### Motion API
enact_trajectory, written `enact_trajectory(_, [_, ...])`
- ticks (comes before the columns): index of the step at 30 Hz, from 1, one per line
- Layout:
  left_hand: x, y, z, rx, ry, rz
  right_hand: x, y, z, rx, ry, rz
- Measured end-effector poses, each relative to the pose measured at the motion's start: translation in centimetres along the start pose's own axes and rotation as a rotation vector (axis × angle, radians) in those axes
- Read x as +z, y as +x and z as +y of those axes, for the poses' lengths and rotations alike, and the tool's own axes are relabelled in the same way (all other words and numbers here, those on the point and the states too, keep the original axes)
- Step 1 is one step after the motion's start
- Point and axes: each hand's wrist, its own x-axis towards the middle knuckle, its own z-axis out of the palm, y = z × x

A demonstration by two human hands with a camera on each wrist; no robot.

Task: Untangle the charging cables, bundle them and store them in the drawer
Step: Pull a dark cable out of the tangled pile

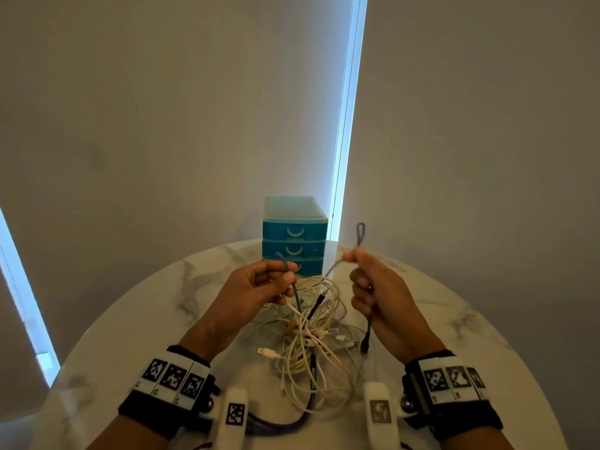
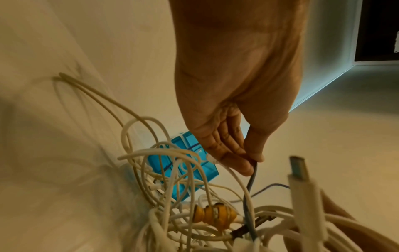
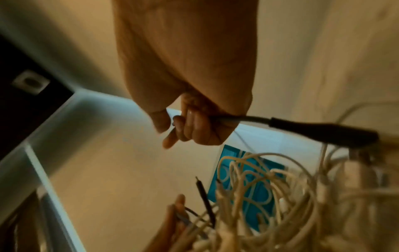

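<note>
A tangle of white charging cables (image 1: 311, 329) lies in the middle of the round marble table (image 1: 130, 336). Both hands are raised over it and hold one grey cable (image 1: 296, 297). My left hand (image 1: 290, 272) pinches it between thumb and fingers, and from there it runs down into the tangle (image 2: 215, 221). My right hand (image 1: 357, 274) grips another stretch in its fist, with a small loop (image 1: 360, 233) standing above the fingers. The cable's dark plug (image 1: 365, 345) hangs below that hand. In the right wrist view the plug (image 3: 323, 131) sticks out of the curled fingers (image 3: 194, 129).
A blue three-drawer unit (image 1: 293, 235) stands at the table's far edge, all drawers closed. A yellow ribbed piece (image 2: 211, 215) sits inside the tangle. A dark braided cable (image 1: 292, 427) curves along the near edge. Walls rise close behind the table.
</note>
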Motion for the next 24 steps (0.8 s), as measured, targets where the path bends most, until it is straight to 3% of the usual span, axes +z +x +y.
enact_trajectory(4, [0.0,-0.1,0.2,0.031,-0.018,0.023,1.2,-0.9,1.4,-0.078,-0.544,-0.128])
enact_trajectory(8, [0.0,0.0,0.5,0.056,-0.095,0.113,0.7,-0.2,2.4,-0.087,-0.783,-0.042])
enact_trajectory(14, [0.6,-0.4,1.0,0.099,-0.142,0.14,1.7,-1.1,1.6,-0.13,-0.645,-0.129])
enact_trajectory(17, [0.9,-0.6,1.3,0.121,-0.153,0.104,2.7,-1.4,1.8,-0.16,-0.74,-0.17])
enact_trajectory(20, [0.9,-0.6,1.8,0.12,-0.147,0.044,2.6,-1.3,1.7,-0.242,-0.661,-0.064])
enact_trajectory(22, [0.8,-0.6,2.0,0.117,-0.007,-0.027,2.5,-1.3,1.4,-0.256,-0.535,-0.017])
enact_trajectory(24, [0.7,-0.8,1.9,0.143,0.241,-0.083,2.4,-1.3,1.3,-0.161,-0.427,-0.021])
